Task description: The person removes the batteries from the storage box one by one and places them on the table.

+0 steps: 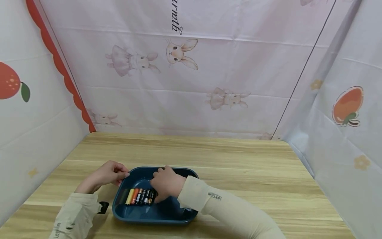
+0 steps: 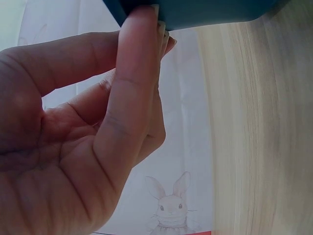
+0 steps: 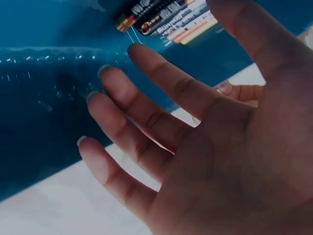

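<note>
A dark blue rectangular tray (image 1: pixel 155 221) sits on the wooden table, and inside it a row of several batteries (image 1: pixel 140 196) lies side by side, one yellow, one orange, the others mostly black. At the tray's far left corner my left hand (image 1: pixel 106 173) pinches the rim between thumb and fingers; the left wrist view shows the fingertips at the tray wall (image 2: pixel 210 12). My right hand (image 1: pixel 167 184) reaches into the tray by the right end of the row. In the right wrist view its fingers are spread, with thumb and index finger close beside the batteries (image 3: pixel 168 22).
Wood-grain table (image 1: pixel 244 172) surrounds the tray. Behind it hangs a pale cloth (image 1: pixel 203 109) with rabbit prints, and white printed cloths (image 1: pixel 337 146) stand at the left and right sides. A black band (image 1: pixel 103 207) is at the left wrist.
</note>
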`<control>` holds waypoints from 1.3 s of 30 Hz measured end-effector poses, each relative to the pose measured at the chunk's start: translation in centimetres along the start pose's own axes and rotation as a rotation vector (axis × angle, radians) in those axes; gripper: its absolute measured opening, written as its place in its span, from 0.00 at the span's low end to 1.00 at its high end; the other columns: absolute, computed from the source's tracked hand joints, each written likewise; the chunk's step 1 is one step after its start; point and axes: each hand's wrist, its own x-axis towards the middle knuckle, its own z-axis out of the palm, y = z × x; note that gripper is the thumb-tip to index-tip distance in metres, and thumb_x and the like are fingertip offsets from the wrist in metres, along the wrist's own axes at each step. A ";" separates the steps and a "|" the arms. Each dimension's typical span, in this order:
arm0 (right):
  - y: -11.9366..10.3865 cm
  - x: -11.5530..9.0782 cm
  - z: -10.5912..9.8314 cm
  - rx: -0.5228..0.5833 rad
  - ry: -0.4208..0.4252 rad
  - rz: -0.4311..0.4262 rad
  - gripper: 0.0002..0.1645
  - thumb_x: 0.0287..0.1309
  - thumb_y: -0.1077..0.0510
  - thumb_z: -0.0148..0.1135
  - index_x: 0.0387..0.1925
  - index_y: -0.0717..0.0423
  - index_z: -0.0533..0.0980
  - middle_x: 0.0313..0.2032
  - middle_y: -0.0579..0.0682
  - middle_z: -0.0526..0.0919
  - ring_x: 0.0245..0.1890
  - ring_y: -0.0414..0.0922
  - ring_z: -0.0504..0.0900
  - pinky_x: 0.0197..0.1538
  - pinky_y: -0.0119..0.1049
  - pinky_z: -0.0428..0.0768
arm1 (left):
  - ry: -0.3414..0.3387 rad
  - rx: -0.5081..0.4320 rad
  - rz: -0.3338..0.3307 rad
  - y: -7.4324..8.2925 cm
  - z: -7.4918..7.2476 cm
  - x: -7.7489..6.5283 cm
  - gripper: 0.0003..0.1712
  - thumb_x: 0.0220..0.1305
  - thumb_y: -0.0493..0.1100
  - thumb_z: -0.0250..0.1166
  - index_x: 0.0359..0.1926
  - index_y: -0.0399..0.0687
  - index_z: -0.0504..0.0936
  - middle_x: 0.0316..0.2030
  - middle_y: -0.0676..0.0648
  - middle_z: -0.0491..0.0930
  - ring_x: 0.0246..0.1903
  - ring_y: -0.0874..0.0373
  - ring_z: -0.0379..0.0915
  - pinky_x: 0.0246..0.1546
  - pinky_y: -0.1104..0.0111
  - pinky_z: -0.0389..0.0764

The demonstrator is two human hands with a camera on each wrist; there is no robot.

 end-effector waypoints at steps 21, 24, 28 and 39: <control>-0.4 1.2 0.6 -0.038 -0.072 0.050 0.30 0.48 0.28 0.64 0.50 0.35 0.79 0.46 0.39 0.78 0.43 0.38 0.72 0.50 0.34 0.71 | 0.003 0.012 -0.025 0.3 -0.2 0.1 0.08 0.67 0.33 0.59 0.40 0.33 0.82 0.26 0.45 0.78 0.24 0.55 0.74 0.29 0.62 0.83; -0.5 1.3 0.6 -0.035 -0.076 0.049 0.30 0.48 0.28 0.64 0.50 0.35 0.79 0.46 0.39 0.78 0.43 0.38 0.73 0.50 0.34 0.72 | 0.001 0.011 -0.023 0.3 -0.2 0.1 0.08 0.67 0.34 0.59 0.40 0.33 0.82 0.26 0.45 0.78 0.24 0.55 0.74 0.30 0.61 0.83; -0.5 1.3 0.5 -0.026 -0.082 0.045 0.29 0.49 0.28 0.64 0.49 0.36 0.79 0.46 0.39 0.78 0.43 0.38 0.73 0.50 0.34 0.72 | -0.003 0.008 -0.017 0.3 -0.2 0.1 0.08 0.67 0.34 0.59 0.40 0.33 0.82 0.26 0.45 0.78 0.24 0.55 0.74 0.30 0.60 0.84; -0.2 1.4 0.5 0.014 -0.091 0.013 0.29 0.48 0.30 0.66 0.49 0.37 0.79 0.47 0.39 0.78 0.45 0.38 0.74 0.50 0.35 0.72 | -0.011 -0.017 -0.013 0.2 -0.2 0.0 0.08 0.67 0.33 0.58 0.41 0.33 0.82 0.26 0.46 0.78 0.24 0.55 0.75 0.30 0.59 0.84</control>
